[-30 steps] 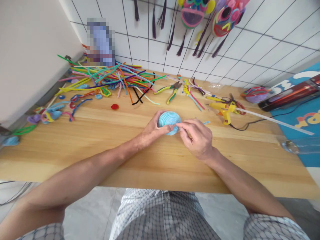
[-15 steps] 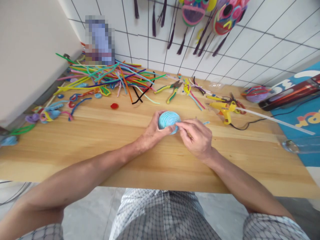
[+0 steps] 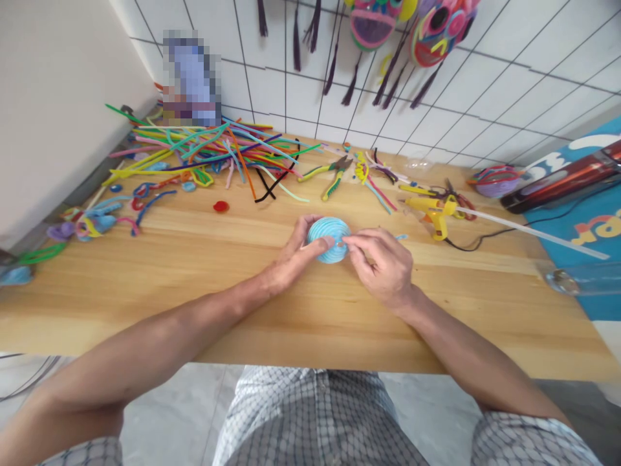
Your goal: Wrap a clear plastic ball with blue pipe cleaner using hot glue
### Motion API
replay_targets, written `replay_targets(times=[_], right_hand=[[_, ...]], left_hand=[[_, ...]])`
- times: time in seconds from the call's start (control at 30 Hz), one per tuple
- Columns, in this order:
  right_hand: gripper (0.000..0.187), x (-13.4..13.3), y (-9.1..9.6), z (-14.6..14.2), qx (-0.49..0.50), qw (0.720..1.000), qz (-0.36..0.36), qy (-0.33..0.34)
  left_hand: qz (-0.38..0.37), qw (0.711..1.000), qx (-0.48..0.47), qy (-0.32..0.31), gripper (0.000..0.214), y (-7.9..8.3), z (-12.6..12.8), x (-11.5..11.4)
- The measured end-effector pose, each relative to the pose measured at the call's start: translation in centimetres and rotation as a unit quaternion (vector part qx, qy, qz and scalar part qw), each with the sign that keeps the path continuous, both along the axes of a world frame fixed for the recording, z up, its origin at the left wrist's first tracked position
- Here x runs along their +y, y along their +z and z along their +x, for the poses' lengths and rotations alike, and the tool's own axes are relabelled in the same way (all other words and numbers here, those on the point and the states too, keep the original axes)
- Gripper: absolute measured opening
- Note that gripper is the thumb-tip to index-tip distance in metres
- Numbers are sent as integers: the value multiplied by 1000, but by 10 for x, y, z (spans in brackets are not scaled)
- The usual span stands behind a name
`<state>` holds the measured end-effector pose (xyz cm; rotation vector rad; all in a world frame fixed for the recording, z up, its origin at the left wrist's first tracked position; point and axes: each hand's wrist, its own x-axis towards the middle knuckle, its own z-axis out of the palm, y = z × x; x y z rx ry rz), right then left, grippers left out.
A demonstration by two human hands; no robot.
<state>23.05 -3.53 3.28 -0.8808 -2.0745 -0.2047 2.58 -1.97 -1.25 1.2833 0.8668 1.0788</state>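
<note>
Round, light-blue coil (image 3: 330, 228) (ridged in rings)

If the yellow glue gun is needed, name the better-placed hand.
Probably the right hand: it is nearer the glue gun, though its fingertips are at the blue coil, which the left hand grips, thumb on top.

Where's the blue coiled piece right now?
In the head view, the blue coiled piece is near the centre, held in the left hand, with the right hand at its right edge and the pliers beyond it.
</note>
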Motion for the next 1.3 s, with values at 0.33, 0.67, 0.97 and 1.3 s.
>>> replay_targets(times=[0.33, 0.67, 0.97, 1.3], right_hand=[[21, 3, 2, 4, 5, 1000, -2, 0], [17, -1, 3, 0, 22, 1000, -19, 3], [19, -3, 1, -4, 7, 1000, -22, -5], [25, -2, 1, -3, 10, 1000, -15, -3]], left_hand=[[-35, 999, 13, 38, 67, 22, 3, 2], [-23, 996, -2, 86, 64, 19, 2, 2], [3, 996, 13, 90, 63, 17, 3, 1], [-4, 998, 17, 58, 62, 18, 2, -3]])
